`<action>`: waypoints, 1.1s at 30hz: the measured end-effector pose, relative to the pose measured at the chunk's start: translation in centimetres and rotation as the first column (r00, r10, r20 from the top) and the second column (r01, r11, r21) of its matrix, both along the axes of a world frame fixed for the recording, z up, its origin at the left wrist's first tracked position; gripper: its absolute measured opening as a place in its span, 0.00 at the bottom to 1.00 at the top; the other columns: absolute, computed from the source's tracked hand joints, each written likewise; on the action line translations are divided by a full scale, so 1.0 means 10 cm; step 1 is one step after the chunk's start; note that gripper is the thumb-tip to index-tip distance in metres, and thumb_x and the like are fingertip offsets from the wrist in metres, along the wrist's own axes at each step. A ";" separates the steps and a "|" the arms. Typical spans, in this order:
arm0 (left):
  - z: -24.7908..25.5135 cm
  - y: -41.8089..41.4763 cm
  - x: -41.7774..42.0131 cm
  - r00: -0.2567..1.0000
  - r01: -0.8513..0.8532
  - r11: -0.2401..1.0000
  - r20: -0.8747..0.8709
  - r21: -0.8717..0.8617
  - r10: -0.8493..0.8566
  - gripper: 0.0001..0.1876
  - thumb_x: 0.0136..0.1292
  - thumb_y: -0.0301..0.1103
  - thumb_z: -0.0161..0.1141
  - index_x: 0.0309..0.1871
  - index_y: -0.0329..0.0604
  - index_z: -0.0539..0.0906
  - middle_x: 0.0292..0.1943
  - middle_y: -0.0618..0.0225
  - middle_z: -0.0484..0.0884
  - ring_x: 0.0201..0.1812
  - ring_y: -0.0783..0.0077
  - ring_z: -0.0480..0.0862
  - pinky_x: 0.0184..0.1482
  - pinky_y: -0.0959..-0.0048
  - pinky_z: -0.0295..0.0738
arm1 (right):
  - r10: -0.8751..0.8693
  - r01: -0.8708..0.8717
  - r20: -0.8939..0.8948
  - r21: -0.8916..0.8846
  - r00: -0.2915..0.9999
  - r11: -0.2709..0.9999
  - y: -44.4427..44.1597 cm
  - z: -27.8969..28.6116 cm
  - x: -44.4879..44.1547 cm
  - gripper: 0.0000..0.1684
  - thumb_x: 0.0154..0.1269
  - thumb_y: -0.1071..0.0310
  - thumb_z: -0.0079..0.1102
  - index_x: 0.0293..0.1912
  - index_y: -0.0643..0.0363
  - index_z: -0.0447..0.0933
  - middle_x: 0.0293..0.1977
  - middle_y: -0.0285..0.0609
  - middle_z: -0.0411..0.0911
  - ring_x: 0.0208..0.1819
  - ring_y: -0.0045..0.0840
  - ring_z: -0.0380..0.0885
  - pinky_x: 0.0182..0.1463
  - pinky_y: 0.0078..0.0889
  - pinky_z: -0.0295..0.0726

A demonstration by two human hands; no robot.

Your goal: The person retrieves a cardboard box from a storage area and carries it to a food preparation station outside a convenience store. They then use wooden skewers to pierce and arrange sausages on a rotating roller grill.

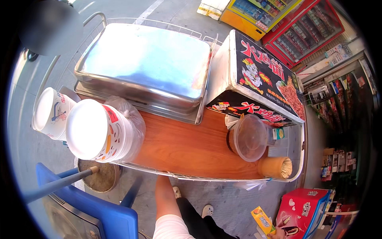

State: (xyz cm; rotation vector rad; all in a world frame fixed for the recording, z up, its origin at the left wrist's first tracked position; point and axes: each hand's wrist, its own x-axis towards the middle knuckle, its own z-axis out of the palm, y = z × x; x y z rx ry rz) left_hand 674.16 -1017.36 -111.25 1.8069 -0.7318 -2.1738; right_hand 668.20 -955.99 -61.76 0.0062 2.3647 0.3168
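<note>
My left forearm [167, 194] reaches forward under the near edge of the wooden cart top [179, 143], and the hand is hidden below it. At the lower right, what appears to be my right hand [279, 233] grips the bottom end of a yellow printed box [262, 221]. Before me on the cart stand a large stainless steel tray with a lid [143, 65], a stack of lidded paper tubs [89, 131] with a plastic bag [131, 122] against it, and a clear round plastic container [250, 137]. A cup of wooden sticks [274, 168] is near the right corner.
A black printed box [262, 77] stands at the cart's back right. More paper tubs [52, 113] are at far left. Below lie a blue plastic stand [89, 206] and a round weighted base [100, 176]. Drink coolers [304, 33] and a red freezer [301, 206] stand on the right.
</note>
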 end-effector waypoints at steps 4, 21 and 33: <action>0.18 0.33 0.73 0.984 0.074 0.986 0.170 -0.147 -0.049 0.15 0.62 0.42 0.57 0.48 0.47 0.79 0.34 0.66 0.82 0.28 0.70 0.77 0.36 0.67 0.74 | 0.138 -0.131 0.049 -0.135 0.989 0.982 -0.74 -0.01 -0.34 0.26 0.56 0.48 0.60 0.47 0.57 0.78 0.40 0.56 0.80 0.44 0.49 0.78 0.45 0.45 0.76; 4.69 5.11 1.68 0.798 -0.187 0.982 -0.577 0.033 0.172 0.30 0.66 0.43 0.59 0.70 0.54 0.64 0.60 0.75 0.73 0.51 0.78 0.73 0.55 0.67 0.66 | 0.799 -0.525 -0.201 -0.836 0.567 0.162 -1.04 0.10 0.06 0.19 0.51 0.61 0.68 0.35 0.62 0.72 0.28 0.55 0.79 0.34 0.51 0.79 0.37 0.47 0.75; 5.82 8.46 3.02 0.321 -0.924 0.187 -0.413 -0.333 0.852 0.21 0.68 0.36 0.57 0.61 0.40 0.70 0.55 0.66 0.76 0.55 0.70 0.76 0.57 0.66 0.71 | 0.829 -0.256 -0.130 -0.915 -0.543 -0.311 0.68 0.80 2.62 0.19 0.53 0.60 0.68 0.38 0.60 0.72 0.30 0.53 0.80 0.36 0.50 0.79 0.38 0.45 0.75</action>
